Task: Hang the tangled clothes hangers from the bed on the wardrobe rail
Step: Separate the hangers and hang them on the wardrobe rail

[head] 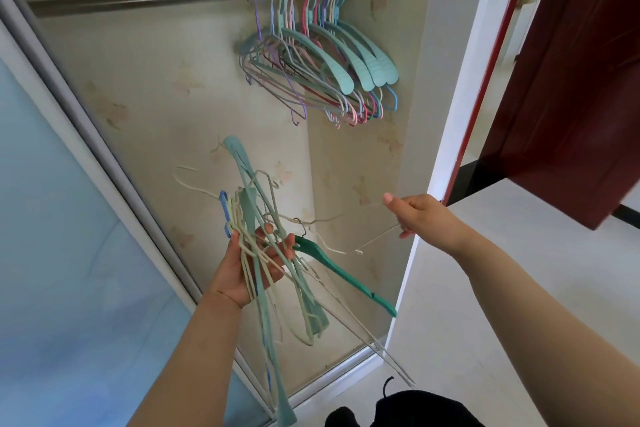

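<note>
— What have your hands got?

— My left hand point(258, 260) is curled round the bundle of tangled hangers point(273, 253), gripping it near the hooks, so the long arms hang down past my wrist. My right hand point(414, 215) pinches one thin pale wire hanger point(360, 244), drawn out to the right, with its far end near the dark green hanger point(341, 270) that juts out of the bundle.

— What could go wrong?

— I judge the wire one may not be free yet. If I tug, it could drag the green hanger or the whole knot out of my left hand, or bend. A loose one could also slip down to the floor.

— And up at the wardrobe?

— The rail point(138, 2) already carries a crowded row of hung hangers point(311, 55) at its right end. Hooking a new one in there could snag them or knock one off; the bare stretch to the left looks safer.

— What can't you make out?

— Where exactly the wire hanger crosses the others, and its hook; the pale wires blur against the wallpaper. The bundle's lower tips run to the bottom edge. The bed is not in view. Something dark point(405, 409) lies low down, and I cannot tell what.
</note>
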The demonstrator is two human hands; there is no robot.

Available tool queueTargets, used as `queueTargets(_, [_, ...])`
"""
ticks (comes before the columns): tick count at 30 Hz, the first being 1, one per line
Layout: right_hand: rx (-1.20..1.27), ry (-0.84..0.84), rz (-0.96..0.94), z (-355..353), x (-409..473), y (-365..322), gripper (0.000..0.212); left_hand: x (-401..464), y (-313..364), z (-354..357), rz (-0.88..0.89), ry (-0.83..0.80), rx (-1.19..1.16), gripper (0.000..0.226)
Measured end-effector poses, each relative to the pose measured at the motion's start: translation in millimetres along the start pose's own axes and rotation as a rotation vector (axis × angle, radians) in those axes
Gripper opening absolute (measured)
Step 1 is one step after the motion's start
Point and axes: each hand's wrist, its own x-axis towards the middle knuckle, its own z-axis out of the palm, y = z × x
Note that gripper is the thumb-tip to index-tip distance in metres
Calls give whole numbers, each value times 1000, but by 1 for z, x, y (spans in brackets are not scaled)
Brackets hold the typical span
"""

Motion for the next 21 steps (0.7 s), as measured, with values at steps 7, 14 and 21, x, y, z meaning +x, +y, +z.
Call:
queueTargets(7, [276, 52, -25, 1, -5, 26, 52, -5, 9, 5, 92, -35, 41, 57])
queueTargets(14, [583, 46, 70, 31, -13, 62, 48, -8, 14, 17, 106, -83, -92, 67])
queueTargets(21, [668, 4, 49, 33, -15, 68, 50, -6, 16, 21, 109, -122, -58, 67])
